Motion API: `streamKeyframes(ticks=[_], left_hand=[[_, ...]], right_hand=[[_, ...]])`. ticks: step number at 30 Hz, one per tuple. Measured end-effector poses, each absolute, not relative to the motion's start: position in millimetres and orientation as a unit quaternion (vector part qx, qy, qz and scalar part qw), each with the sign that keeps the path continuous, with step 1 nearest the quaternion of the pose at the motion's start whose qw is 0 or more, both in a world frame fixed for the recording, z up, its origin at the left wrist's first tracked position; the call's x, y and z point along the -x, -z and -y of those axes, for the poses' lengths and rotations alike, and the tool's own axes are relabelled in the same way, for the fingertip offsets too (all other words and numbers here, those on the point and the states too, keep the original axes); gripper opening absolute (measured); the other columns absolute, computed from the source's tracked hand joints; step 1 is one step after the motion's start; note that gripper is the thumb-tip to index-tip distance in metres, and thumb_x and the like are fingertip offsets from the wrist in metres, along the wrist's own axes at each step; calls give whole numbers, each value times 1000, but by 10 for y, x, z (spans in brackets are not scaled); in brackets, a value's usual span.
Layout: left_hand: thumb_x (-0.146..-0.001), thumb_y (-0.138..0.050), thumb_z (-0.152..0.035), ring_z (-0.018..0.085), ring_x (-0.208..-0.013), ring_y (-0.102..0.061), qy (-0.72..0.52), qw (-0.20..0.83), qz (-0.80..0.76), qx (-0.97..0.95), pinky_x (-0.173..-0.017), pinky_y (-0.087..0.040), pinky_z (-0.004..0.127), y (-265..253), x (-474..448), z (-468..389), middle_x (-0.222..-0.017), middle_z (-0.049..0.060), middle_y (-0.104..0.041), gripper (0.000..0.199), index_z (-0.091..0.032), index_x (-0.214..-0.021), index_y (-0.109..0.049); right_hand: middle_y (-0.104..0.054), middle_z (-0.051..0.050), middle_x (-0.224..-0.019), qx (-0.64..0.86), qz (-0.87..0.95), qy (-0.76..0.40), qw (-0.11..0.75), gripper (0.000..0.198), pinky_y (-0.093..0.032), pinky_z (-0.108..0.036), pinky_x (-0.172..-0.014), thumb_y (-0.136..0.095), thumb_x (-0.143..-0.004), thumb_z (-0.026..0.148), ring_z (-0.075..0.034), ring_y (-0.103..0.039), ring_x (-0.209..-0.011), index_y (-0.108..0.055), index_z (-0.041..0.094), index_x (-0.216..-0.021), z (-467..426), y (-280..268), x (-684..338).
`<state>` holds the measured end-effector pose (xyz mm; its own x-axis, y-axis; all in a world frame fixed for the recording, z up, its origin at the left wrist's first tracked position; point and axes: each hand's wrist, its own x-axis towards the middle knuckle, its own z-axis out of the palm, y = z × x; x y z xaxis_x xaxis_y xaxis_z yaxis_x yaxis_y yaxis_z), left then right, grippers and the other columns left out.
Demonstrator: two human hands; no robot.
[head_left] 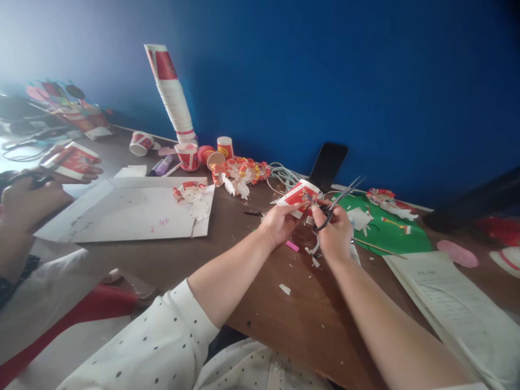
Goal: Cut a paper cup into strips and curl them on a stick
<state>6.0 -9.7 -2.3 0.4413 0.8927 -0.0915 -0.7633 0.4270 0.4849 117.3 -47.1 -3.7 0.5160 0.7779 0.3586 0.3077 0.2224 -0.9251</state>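
A red and white printed paper cup (pixel 298 194), or a piece cut from one, is gripped in my left hand (pixel 280 222) above the table. My right hand (pixel 335 230) is wrapped round a pair of scissors (pixel 345 192) with black handles. The blades point up and away to the right, off the cup. The fingertips of my right hand meet the cup's right edge. White paper scraps (pixel 285 289) and a small pink piece (pixel 292 246) lie on the brown table (pixel 280 336) below my hands.
At left, another person's hands (pixel 30 197) hold a red and white cup piece (pixel 73 161). A tall leaning cup stack (pixel 174 100) stands by the blue wall. Paper figures (pixel 239 176) lie behind my hands; a phone (pixel 328 165) leans on the wall. Green sheet (pixel 410 235) and booklet (pixel 442 303) are right.
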Motion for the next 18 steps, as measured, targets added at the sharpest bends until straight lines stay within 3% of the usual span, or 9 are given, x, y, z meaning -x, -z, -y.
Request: streamKeyframes(ticks=[6, 12, 18], left_hand=[[-71, -61, -8, 16, -76, -64, -498, 825, -177, -201, -83, -46, 30, 8, -50, 111, -86, 7, -70, 20, -11, -90, -66], [-78, -61, -23, 21, -77, -66, -487, 831, -172, -205, -83, -47, 35, -3, -48, 123, -86, 10, -70, 22, -10, -95, -66], [-81, -58, -19, 22, -79, -66, -490, 829, -175, -205, -87, -47, 39, 14, -69, 109, -87, 11, -70, 20, -10, -97, -64]], right_hand=[[-68, -2, -77, 609, 457, -175, 625, 34, -48, -30, -63, -68, -71, 41, -16, -60, -67, -65, 17, -94, 480, 18, -1165], [-69, -4, -81, 600, 447, -207, 631, 36, -49, -30, -64, -69, -70, 39, -17, -62, -69, -64, 15, -95, 482, 12, -1157], [-70, -6, -85, 615, 451, -190, 618, 37, -51, -33, -68, -68, -70, 41, -19, -64, -74, -65, 16, -97, 485, 27, -1165]])
